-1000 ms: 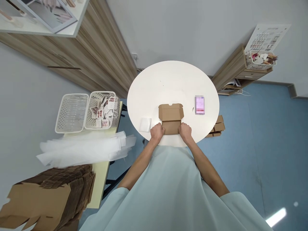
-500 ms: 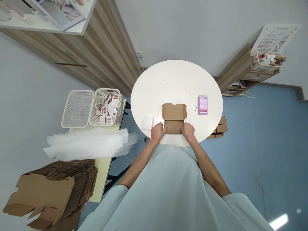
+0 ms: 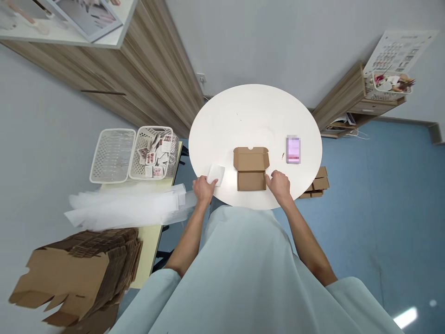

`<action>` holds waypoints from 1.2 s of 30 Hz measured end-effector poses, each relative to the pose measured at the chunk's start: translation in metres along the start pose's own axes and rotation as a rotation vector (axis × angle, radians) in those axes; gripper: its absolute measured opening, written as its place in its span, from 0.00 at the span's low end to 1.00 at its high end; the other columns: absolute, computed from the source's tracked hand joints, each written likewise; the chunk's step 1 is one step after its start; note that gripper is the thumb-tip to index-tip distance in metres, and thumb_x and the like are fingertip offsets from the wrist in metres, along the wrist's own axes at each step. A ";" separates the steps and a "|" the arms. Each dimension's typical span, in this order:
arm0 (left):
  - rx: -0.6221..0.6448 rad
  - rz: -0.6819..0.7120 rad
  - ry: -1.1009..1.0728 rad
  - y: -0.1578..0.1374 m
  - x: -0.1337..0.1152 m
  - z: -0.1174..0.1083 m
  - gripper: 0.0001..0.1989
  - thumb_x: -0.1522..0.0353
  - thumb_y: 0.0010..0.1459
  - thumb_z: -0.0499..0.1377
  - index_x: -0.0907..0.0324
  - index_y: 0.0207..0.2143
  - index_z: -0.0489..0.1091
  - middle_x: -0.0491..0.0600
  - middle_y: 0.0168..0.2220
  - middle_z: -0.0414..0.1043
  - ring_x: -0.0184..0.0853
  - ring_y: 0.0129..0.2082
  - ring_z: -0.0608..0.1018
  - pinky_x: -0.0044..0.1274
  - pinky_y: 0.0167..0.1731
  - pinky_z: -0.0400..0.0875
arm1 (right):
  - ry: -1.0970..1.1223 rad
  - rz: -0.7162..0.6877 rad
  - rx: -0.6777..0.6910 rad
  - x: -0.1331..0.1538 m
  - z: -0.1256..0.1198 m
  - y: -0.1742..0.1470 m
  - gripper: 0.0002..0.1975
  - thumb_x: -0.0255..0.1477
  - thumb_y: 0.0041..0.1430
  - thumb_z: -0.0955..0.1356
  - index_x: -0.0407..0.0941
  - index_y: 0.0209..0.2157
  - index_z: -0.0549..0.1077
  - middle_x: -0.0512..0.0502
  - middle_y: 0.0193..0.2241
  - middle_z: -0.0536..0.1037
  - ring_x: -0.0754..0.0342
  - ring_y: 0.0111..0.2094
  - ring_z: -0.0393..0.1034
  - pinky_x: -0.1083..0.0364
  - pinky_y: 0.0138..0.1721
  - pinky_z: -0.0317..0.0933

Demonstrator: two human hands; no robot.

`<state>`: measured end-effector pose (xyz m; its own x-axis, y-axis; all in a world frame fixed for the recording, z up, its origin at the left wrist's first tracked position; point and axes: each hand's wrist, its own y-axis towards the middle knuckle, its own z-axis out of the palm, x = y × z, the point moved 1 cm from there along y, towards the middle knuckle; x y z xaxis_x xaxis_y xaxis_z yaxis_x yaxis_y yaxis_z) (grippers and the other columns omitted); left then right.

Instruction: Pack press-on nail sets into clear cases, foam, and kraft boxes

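Observation:
On the white round table, an opened brown cardboard box [image 3: 251,181] lies with its lid folded back away from me. My left hand [image 3: 204,188] grips the lower edge of a flat white packet [image 3: 216,175], thumb on top. One side of the packet looks slightly raised; what is inside cannot be made out. Just right of the box is my right hand [image 3: 279,184], holding nothing, with its thumb apart from the loosely curled fingers near the box's side wall.
A phone-like thing with a pink screen [image 3: 293,150] lies on the table [image 3: 257,106]. At left, a side table bears white baskets [image 3: 113,155], white sheets [image 3: 125,208] and flattened cardboard boxes [image 3: 69,278]. Small brown boxes [image 3: 320,181] are stacked beyond the table's right edge.
My left hand has left the box, moved left and taken hold of the white packet, which is now turned slightly. My right hand has let go of the box and shifted right.

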<state>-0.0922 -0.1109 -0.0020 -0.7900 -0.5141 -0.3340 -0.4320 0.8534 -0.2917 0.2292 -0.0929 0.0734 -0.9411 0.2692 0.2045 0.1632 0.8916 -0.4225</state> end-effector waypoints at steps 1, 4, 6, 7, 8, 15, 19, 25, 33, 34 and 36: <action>0.014 -0.003 -0.074 -0.001 -0.001 -0.001 0.17 0.57 0.61 0.65 0.58 0.46 0.75 0.58 0.47 0.80 0.50 0.52 0.78 0.37 0.54 0.72 | 0.056 -0.019 -0.012 -0.001 -0.005 0.000 0.16 0.37 0.75 0.65 0.38 0.48 0.76 0.34 0.42 0.82 0.43 0.45 0.78 0.52 0.42 0.66; 0.075 -0.001 -0.373 -0.001 -0.005 -0.006 0.16 0.62 0.61 0.63 0.59 0.50 0.76 0.53 0.44 0.82 0.44 0.43 0.82 0.33 0.49 0.76 | 0.303 -0.120 0.005 -0.002 -0.015 0.000 0.15 0.36 0.72 0.68 0.41 0.52 0.76 0.39 0.45 0.83 0.47 0.46 0.78 0.53 0.46 0.68; 0.131 0.070 -0.580 -0.002 -0.014 -0.012 0.21 0.61 0.62 0.62 0.62 0.55 0.75 0.54 0.46 0.82 0.42 0.44 0.82 0.32 0.47 0.77 | 0.505 -0.210 0.033 0.000 -0.019 0.001 0.17 0.35 0.69 0.70 0.44 0.55 0.75 0.40 0.49 0.83 0.49 0.48 0.78 0.52 0.50 0.69; 0.169 0.129 -0.665 -0.002 -0.021 -0.015 0.24 0.60 0.62 0.62 0.62 0.57 0.74 0.55 0.49 0.82 0.43 0.46 0.83 0.32 0.48 0.78 | 0.603 -0.257 0.041 0.001 -0.020 0.001 0.19 0.36 0.67 0.71 0.45 0.57 0.75 0.40 0.52 0.82 0.49 0.51 0.78 0.52 0.52 0.69; 0.215 0.198 -0.730 -0.004 -0.030 -0.018 0.26 0.59 0.63 0.61 0.63 0.59 0.73 0.56 0.52 0.81 0.43 0.49 0.82 0.32 0.50 0.78 | 0.693 -0.302 0.049 0.002 -0.020 0.002 0.23 0.37 0.66 0.72 0.46 0.60 0.73 0.39 0.56 0.81 0.48 0.54 0.77 0.50 0.54 0.70; 0.513 0.448 -0.779 -0.019 -0.096 -0.020 0.26 0.61 0.64 0.63 0.61 0.62 0.72 0.55 0.58 0.79 0.44 0.55 0.81 0.34 0.57 0.75 | 0.997 -0.428 0.213 0.001 -0.001 0.014 0.34 0.40 0.62 0.73 0.44 0.66 0.68 0.38 0.54 0.82 0.46 0.55 0.77 0.46 0.57 0.71; 0.425 0.299 -0.670 -0.026 -0.113 -0.002 0.28 0.65 0.63 0.66 0.60 0.64 0.67 0.54 0.51 0.81 0.39 0.45 0.83 0.32 0.52 0.77 | 0.861 -0.229 0.132 -0.012 0.019 0.024 0.27 0.38 0.63 0.72 0.44 0.60 0.70 0.46 0.40 0.85 0.49 0.43 0.80 0.51 0.49 0.72; 0.237 0.268 -0.400 -0.038 -0.122 0.030 0.06 0.67 0.65 0.63 0.57 0.42 0.70 0.51 0.48 0.77 0.35 0.39 0.80 0.28 0.46 0.75 | 0.474 -0.189 0.061 -0.008 0.039 0.026 0.11 0.29 0.68 0.65 0.47 0.49 0.77 0.49 0.38 0.84 0.53 0.38 0.77 0.58 0.41 0.65; 0.374 0.442 -0.124 -0.047 -0.114 0.049 0.08 0.74 0.63 0.59 0.54 0.43 0.72 0.52 0.52 0.70 0.41 0.45 0.80 0.31 0.48 0.73 | 0.030 -0.300 0.158 0.009 0.048 0.029 0.12 0.24 0.68 0.69 0.43 0.52 0.78 0.40 0.47 0.83 0.48 0.48 0.77 0.57 0.47 0.62; 0.389 0.446 -0.092 -0.048 -0.115 0.051 0.09 0.74 0.63 0.59 0.54 0.45 0.72 0.52 0.53 0.69 0.41 0.44 0.80 0.31 0.47 0.73 | -0.007 -0.307 0.172 0.010 0.050 0.029 0.11 0.24 0.69 0.69 0.42 0.50 0.78 0.39 0.47 0.83 0.48 0.49 0.77 0.57 0.47 0.62; 0.419 0.453 -0.041 -0.049 -0.116 0.053 0.11 0.75 0.64 0.58 0.55 0.47 0.72 0.53 0.54 0.68 0.42 0.43 0.80 0.32 0.47 0.73 | -0.064 -0.313 0.191 0.012 0.053 0.027 0.09 0.23 0.69 0.68 0.41 0.48 0.78 0.37 0.48 0.82 0.47 0.48 0.77 0.57 0.46 0.61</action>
<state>0.0438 -0.0979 0.0034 -0.8339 -0.1189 -0.5389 0.1566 0.8854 -0.4376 0.2065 -0.0846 0.0180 -0.9543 -0.0347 0.2967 -0.1881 0.8414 -0.5066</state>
